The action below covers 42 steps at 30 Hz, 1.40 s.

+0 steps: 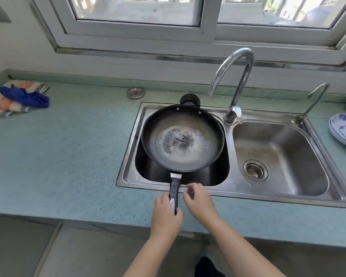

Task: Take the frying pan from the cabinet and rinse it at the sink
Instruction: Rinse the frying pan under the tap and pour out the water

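The black frying pan [183,137] sits over the left basin of the steel double sink [288,193], its worn bottom facing up and its dark handle pointing toward me across the sink's front rim. My left hand [166,214] is closed around the end of that handle. My right hand [199,200] hovers just to the right of the handle with fingers loosely curled and nothing in it. The curved chrome faucet [235,76] rises behind the divider, its spout above the pan's far right edge. No water is seen running.
A second, thin tap [314,100] stands at the sink's back right corner. Blue-and-white plates [345,130] lie at the right edge of the teal counter [68,146]. Crumpled cloths [18,97] lie at the far left. A round metal cap [135,92] sits behind the sink.
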Each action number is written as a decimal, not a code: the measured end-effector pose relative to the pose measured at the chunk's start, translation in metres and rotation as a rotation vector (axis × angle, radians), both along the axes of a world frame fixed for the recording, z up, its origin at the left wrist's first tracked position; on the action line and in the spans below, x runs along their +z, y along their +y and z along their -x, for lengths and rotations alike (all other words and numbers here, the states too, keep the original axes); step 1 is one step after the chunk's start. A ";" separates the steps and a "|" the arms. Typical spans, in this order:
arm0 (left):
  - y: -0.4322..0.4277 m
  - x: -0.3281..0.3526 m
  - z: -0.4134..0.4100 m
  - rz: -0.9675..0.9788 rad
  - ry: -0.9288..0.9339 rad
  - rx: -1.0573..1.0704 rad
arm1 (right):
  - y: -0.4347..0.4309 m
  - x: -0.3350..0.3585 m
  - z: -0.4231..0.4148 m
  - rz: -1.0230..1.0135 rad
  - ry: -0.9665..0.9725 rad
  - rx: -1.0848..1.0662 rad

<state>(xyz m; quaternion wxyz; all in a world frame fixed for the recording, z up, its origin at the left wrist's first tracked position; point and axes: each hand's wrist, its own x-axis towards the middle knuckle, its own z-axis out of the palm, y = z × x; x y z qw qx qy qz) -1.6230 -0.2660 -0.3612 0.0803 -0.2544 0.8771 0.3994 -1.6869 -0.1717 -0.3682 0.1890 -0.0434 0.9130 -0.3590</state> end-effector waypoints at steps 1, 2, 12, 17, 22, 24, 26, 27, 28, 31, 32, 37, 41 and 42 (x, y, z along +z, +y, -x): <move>0.001 0.000 -0.002 -0.034 -0.035 0.011 | -0.005 0.001 -0.001 0.003 -0.020 -0.006; 0.002 0.000 -0.003 -0.060 -0.053 0.019 | -0.009 0.002 -0.002 0.016 -0.039 -0.016; -0.002 0.002 0.013 -0.053 -0.287 0.135 | -0.027 0.005 0.003 0.111 -0.312 -0.112; 0.001 0.005 0.014 -0.308 -0.194 0.232 | -0.019 0.010 0.006 0.303 -0.429 -0.207; 0.010 0.014 0.018 -0.522 -0.139 0.246 | -0.001 0.015 0.010 0.587 -0.581 -0.203; 0.015 0.018 0.017 -0.650 -0.143 0.273 | 0.004 0.018 0.012 0.667 -0.606 -0.217; 0.019 0.020 0.017 -0.782 -0.150 0.299 | 0.009 0.021 0.012 0.699 -0.616 -0.237; 0.020 0.020 0.017 -0.843 -0.153 0.317 | 0.011 0.024 0.012 0.704 -0.618 -0.239; 0.022 0.020 0.017 -0.893 -0.155 0.335 | 0.012 0.027 0.012 0.715 -0.624 -0.235; 0.023 0.020 0.019 -0.983 -0.158 0.346 | 0.013 0.032 0.012 0.759 -0.646 -0.244; 0.023 0.020 0.020 -1.002 -0.159 0.341 | 0.013 0.034 0.012 0.777 -0.654 -0.256; 0.017 0.018 0.017 -1.061 -0.163 0.311 | 0.012 0.031 0.012 0.922 -0.725 -0.348; 0.015 0.012 0.017 -1.095 -0.149 0.327 | 0.008 0.027 0.011 1.024 -0.797 -0.378; 0.014 0.011 0.018 -1.101 -0.146 0.327 | 0.006 0.026 0.011 1.052 -0.816 -0.399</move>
